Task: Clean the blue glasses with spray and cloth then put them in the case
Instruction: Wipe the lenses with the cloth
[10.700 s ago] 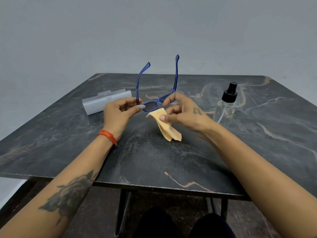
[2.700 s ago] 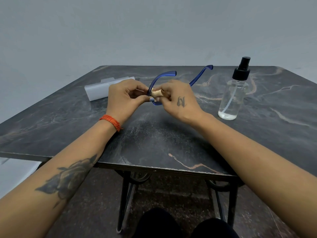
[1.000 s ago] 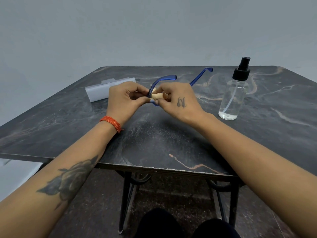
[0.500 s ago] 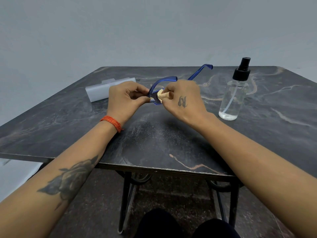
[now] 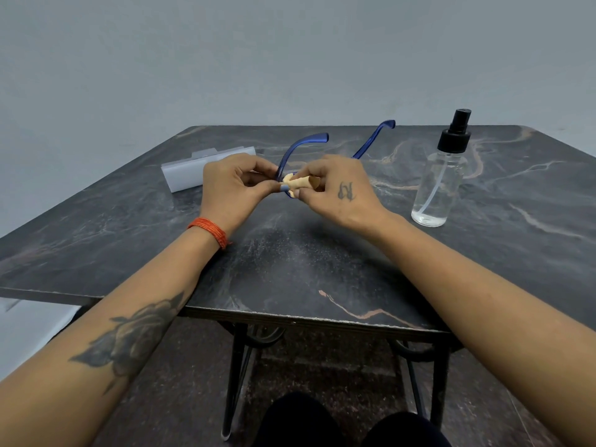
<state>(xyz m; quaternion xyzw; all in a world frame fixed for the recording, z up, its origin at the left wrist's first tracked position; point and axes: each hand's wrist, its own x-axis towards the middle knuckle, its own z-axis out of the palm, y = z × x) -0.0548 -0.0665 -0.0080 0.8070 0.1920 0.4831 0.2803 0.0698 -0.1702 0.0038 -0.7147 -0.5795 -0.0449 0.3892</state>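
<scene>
- Head view: both hands are working right at the middle of the tabletop (image 5: 290, 269), held just above it. The left hand (image 5: 232, 188) is pinching the blue glasses (image 5: 298, 145) at the front frame near the left hinge, fingers curled in around it.
- The right hand (image 5: 338, 191) is gripping a bunched-up tan cleaning cloth (image 5: 298, 183) and pressing it onto the lens area, so I'd say the wiping step is what's going on here, with casing yet to come.
- The front of the frame is mostly hidden between the hands, can't tell how clean the lenses are looking. The two temple arms are sticking out away from the person, unfolded, tips pointing toward the far edge.
- The key bit for what's coming: the pale closed glasses case (image 5: 193, 171) is lying on the tabletop just beside the left hand, on its outer side, long axis running roughly left-right. So the left hand is the nearer one for reaching it, and the temples probably need folding before the glasses go in.
- The clear spray bottle (image 5: 440, 185) with the black pump is standing upright to the right of the right hand, apart from it.
</scene>
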